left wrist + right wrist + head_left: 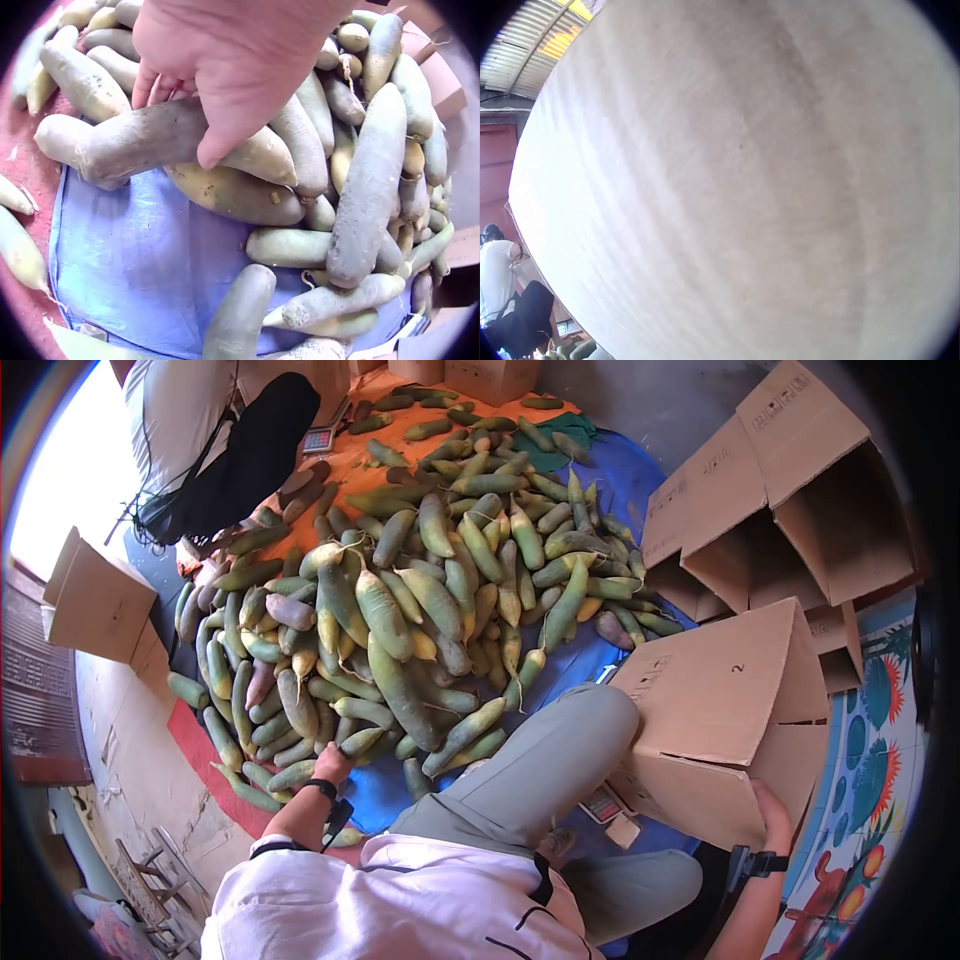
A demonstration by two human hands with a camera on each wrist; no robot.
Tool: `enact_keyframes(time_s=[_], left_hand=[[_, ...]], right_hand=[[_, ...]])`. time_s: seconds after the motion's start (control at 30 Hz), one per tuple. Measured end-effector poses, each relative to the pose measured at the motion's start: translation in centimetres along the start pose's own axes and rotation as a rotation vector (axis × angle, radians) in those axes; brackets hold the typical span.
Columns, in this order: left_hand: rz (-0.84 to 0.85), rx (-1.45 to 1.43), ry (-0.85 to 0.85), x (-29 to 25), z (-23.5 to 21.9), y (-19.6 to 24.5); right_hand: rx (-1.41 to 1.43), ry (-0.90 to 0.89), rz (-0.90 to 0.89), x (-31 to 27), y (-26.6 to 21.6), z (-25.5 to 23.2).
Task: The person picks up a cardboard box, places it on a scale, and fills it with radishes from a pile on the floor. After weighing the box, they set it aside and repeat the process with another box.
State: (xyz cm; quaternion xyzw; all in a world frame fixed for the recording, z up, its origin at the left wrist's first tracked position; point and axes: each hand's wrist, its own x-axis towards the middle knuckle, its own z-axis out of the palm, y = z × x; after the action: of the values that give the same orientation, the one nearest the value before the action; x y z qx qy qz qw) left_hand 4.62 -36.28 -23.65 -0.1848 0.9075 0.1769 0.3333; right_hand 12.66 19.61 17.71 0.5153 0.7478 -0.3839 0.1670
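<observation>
My left hand [332,764] is at the near edge of a big heap of green radishes [435,605]. In the left wrist view that hand [225,67] grips a dark, greyish-green radish [142,140], thumb on the near side and fingers curled over the far side. Paler radishes lie right under and around it. To the right, my right hand [773,818] holds the edge of a cardboard box [700,690] that is tilted beside my knee. Blank cardboard [720,187] fills most of the right wrist view, and the right hand is hidden there.
Blue sheeting [127,255] lies under the heap, with an orange sheet [540,412] at the back. More open boxes [760,480] stand at the right. A small scale [602,805] sits beside the tilted box. Another person [185,420] is at the back left.
</observation>
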Motion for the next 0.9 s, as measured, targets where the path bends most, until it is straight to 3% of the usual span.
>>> enact_keyframes(time_s=[0.17, 0.33, 0.43, 0.53, 0.6, 0.63, 0.73, 0.77, 0.83, 0.87, 0.9], left_hand=[[0.112, -0.059, 0.013, -2.3, -3.5, 1.0], [0.328, -0.355, 0.017, -3.8, -6.4, 4.4], [0.418, -0.444, 0.058, -4.0, -7.5, 7.0], [0.541, -0.563, 0.053, -5.6, -9.3, 10.2], [0.602, -0.613, 0.033, -7.7, -10.8, 12.6], [0.650, -0.666, 0.018, -8.3, -11.2, 13.4], [0.740, -0.718, -0.037, -11.1, -13.0, 15.7], [0.777, -0.730, -0.057, -12.3, -13.7, 16.5], [0.826, -0.729, -0.062, -13.8, -14.5, 17.5], [0.883, -0.699, -0.057, -14.9, -15.2, 18.3], [0.939, -0.668, -0.053, -16.0, -15.8, 19.0]], right_hand=[[-0.037, 0.010, 0.019, -0.1, -0.5, 0.2], [-0.014, 0.042, 0.005, 1.5, 1.2, -0.8], [-0.194, -0.020, -0.042, 3.7, 2.8, -2.1], [-0.377, 0.001, -0.179, 4.1, 3.2, -2.5], [-0.581, 0.006, -0.448, 3.4, 2.8, -2.2], [-0.576, 0.014, -0.448, 3.4, 3.1, -2.4], [-0.122, 0.062, -0.429, 3.9, 3.6, -3.8], [-0.118, 0.067, -0.430, 3.5, 3.7, -4.4], [-0.070, 0.438, -0.524, -0.4, 1.7, -4.2], [-0.067, 0.442, -0.524, -1.9, 1.0, -3.5], [0.004, 0.574, -0.699, -3.5, 0.4, -2.4]])
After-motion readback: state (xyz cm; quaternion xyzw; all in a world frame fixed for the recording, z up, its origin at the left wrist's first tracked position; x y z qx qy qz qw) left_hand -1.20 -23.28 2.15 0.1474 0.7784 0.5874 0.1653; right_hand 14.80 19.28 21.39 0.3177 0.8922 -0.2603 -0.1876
